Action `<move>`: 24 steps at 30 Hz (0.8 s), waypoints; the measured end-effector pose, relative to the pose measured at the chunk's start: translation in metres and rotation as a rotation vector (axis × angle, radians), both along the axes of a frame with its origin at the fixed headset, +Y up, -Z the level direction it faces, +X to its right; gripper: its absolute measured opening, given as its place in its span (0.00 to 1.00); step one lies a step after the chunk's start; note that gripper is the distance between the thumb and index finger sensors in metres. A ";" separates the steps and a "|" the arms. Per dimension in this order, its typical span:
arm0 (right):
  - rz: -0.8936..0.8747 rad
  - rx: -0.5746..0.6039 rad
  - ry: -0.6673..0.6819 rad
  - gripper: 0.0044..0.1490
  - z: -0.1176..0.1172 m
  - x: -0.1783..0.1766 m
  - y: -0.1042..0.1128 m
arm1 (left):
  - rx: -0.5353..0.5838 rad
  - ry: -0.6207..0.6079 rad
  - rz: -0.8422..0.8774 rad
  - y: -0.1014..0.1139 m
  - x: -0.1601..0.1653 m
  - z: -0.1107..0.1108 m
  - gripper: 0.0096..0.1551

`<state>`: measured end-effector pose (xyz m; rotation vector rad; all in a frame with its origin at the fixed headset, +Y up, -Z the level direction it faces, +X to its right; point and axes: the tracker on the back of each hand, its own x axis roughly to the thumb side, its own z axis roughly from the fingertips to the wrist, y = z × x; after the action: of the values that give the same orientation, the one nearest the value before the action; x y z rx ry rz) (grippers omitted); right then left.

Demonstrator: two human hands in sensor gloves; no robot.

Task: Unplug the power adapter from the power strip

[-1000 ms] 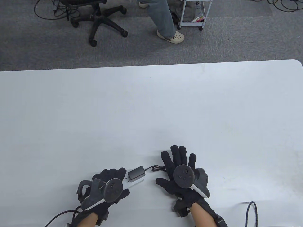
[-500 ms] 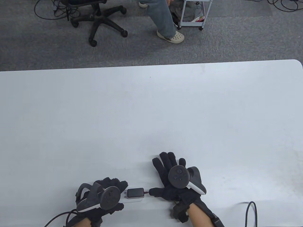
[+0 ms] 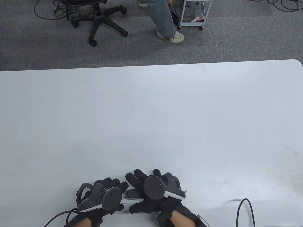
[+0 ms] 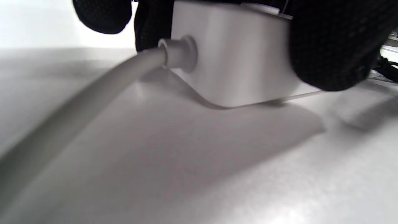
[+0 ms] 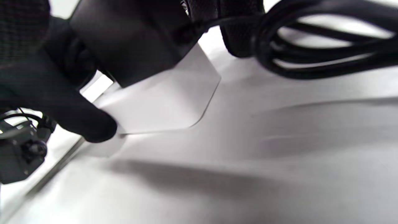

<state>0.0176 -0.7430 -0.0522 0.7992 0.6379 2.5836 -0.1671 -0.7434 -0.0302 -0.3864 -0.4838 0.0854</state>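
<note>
A white power strip (image 3: 133,200) lies near the table's front edge with a black power adapter (image 3: 131,194) plugged into its top. My left hand (image 3: 116,189) grips the strip's left end, with fingers (image 4: 335,46) on both sides of its body (image 4: 242,62). My right hand (image 3: 139,191) lies over the adapter, fingers on its far side and thumb (image 5: 62,102) on the near side. In the right wrist view the adapter (image 5: 130,40) sits on the strip (image 5: 168,99). Its coiled black cord (image 5: 311,40) hangs behind the fingers.
The strip's thick white cable (image 4: 93,96) runs off toward the near left. A black cable loop (image 3: 246,210) lies at the table's front right. Beyond the far edge are an office chair (image 3: 99,21), a person's leg (image 3: 165,23) and a cart (image 3: 194,14).
My right hand has moved left and toward the near edge, from flat on the table onto the adapter. The strip has turned and shifted slightly nearer with my left hand.
</note>
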 end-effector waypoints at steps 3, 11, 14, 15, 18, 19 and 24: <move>0.013 0.078 -0.039 0.59 0.004 -0.002 0.001 | 0.001 0.001 0.004 0.000 -0.001 0.000 0.50; -0.122 -0.026 -0.091 0.46 0.008 -0.001 -0.007 | -0.008 0.027 0.071 -0.002 -0.007 -0.002 0.49; -0.186 -0.024 -0.080 0.42 0.007 0.003 -0.008 | 0.001 0.036 0.073 -0.002 -0.006 -0.001 0.49; -0.212 -0.017 -0.078 0.41 0.006 0.004 -0.008 | 0.015 0.036 0.071 -0.001 -0.005 0.001 0.49; -0.203 0.026 -0.058 0.42 0.006 0.005 -0.002 | 0.042 0.056 0.076 0.000 -0.005 0.001 0.49; -0.195 0.063 -0.046 0.42 0.006 0.005 0.000 | 0.035 0.059 0.086 0.000 -0.005 0.000 0.49; -0.214 0.088 -0.037 0.40 0.009 0.003 0.004 | 0.017 0.053 0.063 0.002 -0.001 -0.002 0.48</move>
<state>0.0210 -0.7389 -0.0429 0.7988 0.4058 2.4385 -0.1682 -0.7415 -0.0318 -0.3519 -0.4443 0.1522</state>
